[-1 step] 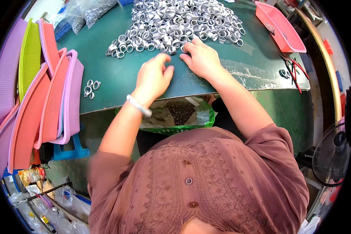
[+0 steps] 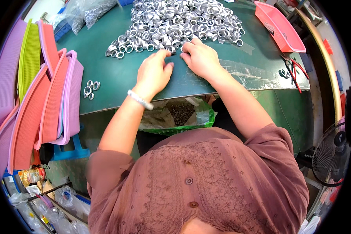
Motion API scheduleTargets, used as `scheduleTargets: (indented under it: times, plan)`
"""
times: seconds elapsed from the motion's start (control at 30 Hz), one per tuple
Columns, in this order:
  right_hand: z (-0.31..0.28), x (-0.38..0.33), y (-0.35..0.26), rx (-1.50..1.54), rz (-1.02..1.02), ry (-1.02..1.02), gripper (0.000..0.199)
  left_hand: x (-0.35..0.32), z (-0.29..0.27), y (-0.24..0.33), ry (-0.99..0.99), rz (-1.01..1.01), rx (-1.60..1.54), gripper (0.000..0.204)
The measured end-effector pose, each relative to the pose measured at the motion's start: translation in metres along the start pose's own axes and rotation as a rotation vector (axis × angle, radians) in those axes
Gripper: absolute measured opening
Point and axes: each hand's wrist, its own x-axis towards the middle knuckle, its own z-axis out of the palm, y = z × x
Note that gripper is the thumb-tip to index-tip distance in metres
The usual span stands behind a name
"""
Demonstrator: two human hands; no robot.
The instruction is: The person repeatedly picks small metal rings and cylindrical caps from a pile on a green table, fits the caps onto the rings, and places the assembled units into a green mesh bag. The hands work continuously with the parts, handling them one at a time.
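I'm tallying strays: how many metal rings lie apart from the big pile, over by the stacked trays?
4, as far as shows: a tight cluster of metal rings on the green table, left of the left hand. More may hide under the stacked trays.

On the table (image 2: 117, 74) before me, the heap of rings (image 2: 179, 23) lies beyond my hands. A few loose rings (image 2: 90, 89) sit to my left, near the stacked trays (image 2: 46, 97). A tray (image 2: 279, 25) and pliers (image 2: 294, 72) lie right; a bag (image 2: 177, 115) hangs below the table's near edge.
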Motion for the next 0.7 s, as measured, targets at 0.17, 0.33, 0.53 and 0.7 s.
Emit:
scheduleTargets:
  times: [0.17,0.33,0.53,0.7]
  plan:
    - [0.003,-0.004,0.018,0.197,-0.062,0.076,0.013,0.024,0.018,-0.013,0.056,0.078,0.111,0.019]
    - [-0.014,-0.014,0.024,0.740,0.080,-0.118,0.009,0.021,0.004,-0.014,-0.231,-0.363,-0.556,0.015]
    - [-0.017,-0.032,0.015,1.324,0.115,-0.294,0.015,0.000,-0.014,-0.002,-0.371,-0.598,-1.574,0.010]
    - [-0.015,-0.039,0.008,1.449,0.034,-0.287,0.011,-0.017,-0.020,0.002,-0.309,-0.571,-1.641,0.014]
